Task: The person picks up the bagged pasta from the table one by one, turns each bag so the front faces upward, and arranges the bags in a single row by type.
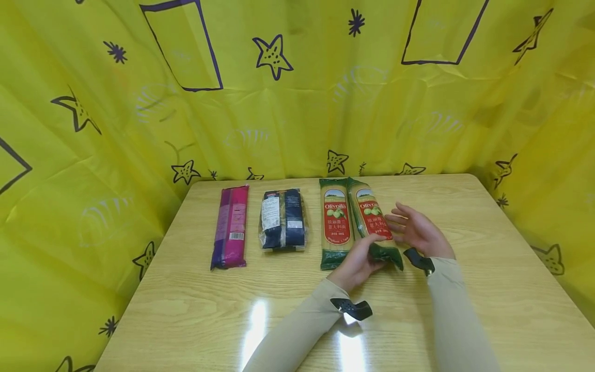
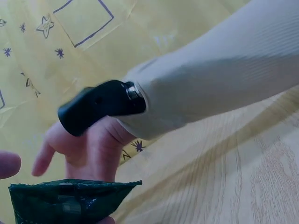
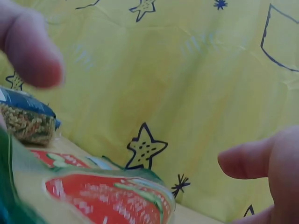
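Note:
My left hand (image 1: 357, 262) grips the lower green end of a spaghetti pack (image 1: 373, 219), its thumb over the top. This pack has a red label and lies slanted, its upper end close against a second, straight spaghetti pack (image 1: 335, 240) like it. In the left wrist view the green end (image 2: 70, 203) of the gripped pack shows raised edge-on. Just right of the gripped pack is my right hand (image 1: 420, 231), fingers spread and relaxed, holding nothing. In the right wrist view, its fingers (image 3: 247, 161) stand apart from the pack's red label (image 3: 107, 198).
Left of the spaghetti, a dark blue clear-sided pasta bag (image 1: 283, 219) and a pink and purple packet (image 1: 231, 227) lie in the same row. All rest on a light wooden table (image 1: 186, 315). A yellow curtain (image 1: 297, 119) with drawn stars encloses the back and sides.

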`<state>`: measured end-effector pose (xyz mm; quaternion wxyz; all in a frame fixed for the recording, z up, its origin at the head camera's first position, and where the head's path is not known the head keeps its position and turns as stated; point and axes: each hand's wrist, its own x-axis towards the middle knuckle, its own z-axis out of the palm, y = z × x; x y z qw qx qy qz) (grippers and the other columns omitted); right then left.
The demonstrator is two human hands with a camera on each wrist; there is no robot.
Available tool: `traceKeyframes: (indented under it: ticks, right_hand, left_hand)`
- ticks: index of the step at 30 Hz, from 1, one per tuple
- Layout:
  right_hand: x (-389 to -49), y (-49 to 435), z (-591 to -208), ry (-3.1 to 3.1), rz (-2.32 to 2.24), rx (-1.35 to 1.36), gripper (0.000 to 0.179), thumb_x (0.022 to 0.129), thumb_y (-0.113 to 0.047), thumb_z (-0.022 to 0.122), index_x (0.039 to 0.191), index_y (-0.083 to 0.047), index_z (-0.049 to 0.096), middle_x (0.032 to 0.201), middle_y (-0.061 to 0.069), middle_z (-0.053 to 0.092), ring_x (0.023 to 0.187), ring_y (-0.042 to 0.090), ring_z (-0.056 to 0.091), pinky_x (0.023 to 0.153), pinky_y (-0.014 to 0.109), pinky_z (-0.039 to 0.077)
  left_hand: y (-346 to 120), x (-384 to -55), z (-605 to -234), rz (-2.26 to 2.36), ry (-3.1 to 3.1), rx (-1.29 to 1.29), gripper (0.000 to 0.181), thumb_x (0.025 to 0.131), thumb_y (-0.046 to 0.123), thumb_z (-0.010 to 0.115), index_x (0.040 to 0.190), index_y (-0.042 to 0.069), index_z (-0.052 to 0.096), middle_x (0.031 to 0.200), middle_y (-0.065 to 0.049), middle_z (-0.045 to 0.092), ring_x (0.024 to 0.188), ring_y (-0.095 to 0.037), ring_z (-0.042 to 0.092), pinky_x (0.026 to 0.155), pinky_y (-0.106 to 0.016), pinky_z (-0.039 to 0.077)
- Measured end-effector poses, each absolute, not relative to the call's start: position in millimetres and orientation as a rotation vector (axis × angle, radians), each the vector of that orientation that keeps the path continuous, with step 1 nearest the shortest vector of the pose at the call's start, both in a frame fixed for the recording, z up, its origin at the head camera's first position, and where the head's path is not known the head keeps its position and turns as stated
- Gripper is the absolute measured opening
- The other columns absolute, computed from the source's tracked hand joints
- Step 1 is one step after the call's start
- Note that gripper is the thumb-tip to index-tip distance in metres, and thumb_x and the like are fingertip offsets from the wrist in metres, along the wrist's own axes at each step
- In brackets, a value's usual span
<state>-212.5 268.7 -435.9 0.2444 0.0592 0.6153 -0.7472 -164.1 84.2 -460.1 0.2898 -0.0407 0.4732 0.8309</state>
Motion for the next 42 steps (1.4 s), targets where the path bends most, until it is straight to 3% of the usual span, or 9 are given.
traceKeyframes:
  ticks: [6, 9, 12, 15, 18, 31, 36, 39, 42]
  right_hand:
    - [-215.3, 266.8, -444.1, 1.679, -1.939, 0.107, 0.089, 0.109, -0.057, 0.026, 0.161, -0.004, -0.024, 0.172, 0.026, -0.013, 0.16, 0.046, 0.001, 0.131, 0.055, 0.017]
    - [-214.9, 264.8, -445.8, 1.66, -1.934, 0.116, 0.082, 0.109, -0.056, 0.031, 0.162, -0.008, -0.008, 0.169, 0.029, 0.014, 0.152, 0.04, 0.034, 0.123, 0.049, 0.037]
    - [-213.6, 263.8, -446.2, 1.607, -1.96, 0.137, 0.066, 0.109, -0.055, 0.034, 0.154, -0.013, 0.011, 0.146, 0.015, 0.049, 0.125, 0.022, 0.06, 0.105, 0.038, 0.053]
    - [-212.6, 264.0, -444.7, 1.588, -1.995, 0.131, 0.062, 0.11, -0.053, 0.035, 0.152, -0.011, 0.017, 0.123, 0.0, 0.059, 0.107, 0.013, 0.066, 0.095, 0.032, 0.057]
    - [-212.0, 265.2, -442.2, 1.594, -2.015, 0.117, 0.07, 0.11, -0.052, 0.034, 0.157, -0.004, 0.013, 0.117, -0.003, 0.061, 0.104, 0.011, 0.067, 0.092, 0.03, 0.057]
    - [-208.1, 273.4, -429.8, 1.602, -2.08, 0.135, 0.045, 0.11, -0.049, 0.038, 0.136, -0.012, 0.032, 0.118, -0.004, 0.058, 0.104, 0.01, 0.064, 0.09, 0.029, 0.058]
    - [-208.3, 269.5, -424.4, 1.677, -2.073, 0.136, 0.07, 0.11, -0.051, 0.036, 0.156, -0.005, 0.013, 0.143, 0.012, 0.04, 0.107, 0.009, 0.059, 0.091, 0.027, 0.056]
    - [-208.1, 267.2, -422.4, 1.728, -2.05, 0.099, 0.084, 0.11, -0.053, 0.033, 0.163, -0.001, -0.007, 0.163, 0.026, 0.014, 0.112, 0.011, 0.055, 0.092, 0.026, 0.056]
    - [-207.6, 265.2, -421.2, 1.752, -2.044, 0.082, 0.086, 0.11, -0.053, 0.031, 0.163, 0.0, -0.011, 0.17, 0.026, -0.001, 0.116, 0.012, 0.052, 0.092, 0.025, 0.055]
  left_hand:
    - [82.0, -164.8, -457.3, 2.22, 1.209, -0.065, 0.047, 0.097, 0.026, 0.058, 0.141, 0.009, 0.056, 0.133, -0.008, 0.062, 0.117, -0.019, 0.059, 0.117, -0.047, 0.043]
    - [81.4, -165.6, -457.0, 2.224, 1.19, -0.065, 0.049, 0.098, 0.028, 0.058, 0.144, 0.012, 0.053, 0.137, -0.008, 0.06, 0.121, -0.02, 0.058, 0.119, -0.047, 0.041]
    - [80.5, -166.7, -457.0, 2.223, 1.187, -0.057, 0.05, 0.098, 0.028, 0.057, 0.146, 0.013, 0.052, 0.139, -0.008, 0.059, 0.122, -0.021, 0.057, 0.119, -0.047, 0.042]
    - [79.1, -168.0, -456.2, 2.214, 1.173, -0.031, 0.052, 0.099, 0.028, 0.055, 0.148, 0.013, 0.05, 0.14, -0.008, 0.058, 0.121, -0.02, 0.057, 0.119, -0.045, 0.041]
    - [77.5, -169.3, -455.0, 2.202, 1.153, -0.009, 0.053, 0.101, 0.027, 0.053, 0.151, 0.012, 0.047, 0.14, -0.01, 0.057, 0.12, -0.019, 0.057, 0.121, -0.045, 0.04]
    - [72.4, -171.4, -450.9, 2.186, 1.112, -0.067, 0.05, 0.099, 0.024, 0.054, 0.145, 0.005, 0.048, 0.137, -0.015, 0.057, 0.125, -0.024, 0.057, 0.124, -0.044, 0.037]
    - [69.9, -172.9, -449.5, 2.18, 1.153, -0.061, 0.045, 0.099, 0.025, 0.055, 0.139, 0.005, 0.052, 0.127, -0.008, 0.059, 0.114, -0.018, 0.057, 0.111, -0.036, 0.047]
    - [69.0, -174.0, -449.6, 2.182, 1.19, -0.058, 0.037, 0.099, 0.026, 0.054, 0.131, 0.006, 0.055, 0.122, -0.005, 0.057, 0.109, -0.016, 0.055, 0.095, -0.027, 0.049]
    - [68.6, -174.7, -449.5, 2.183, 1.219, -0.055, 0.032, 0.1, 0.026, 0.053, 0.125, 0.007, 0.056, 0.122, -0.004, 0.056, 0.11, -0.016, 0.054, 0.088, -0.023, 0.048]
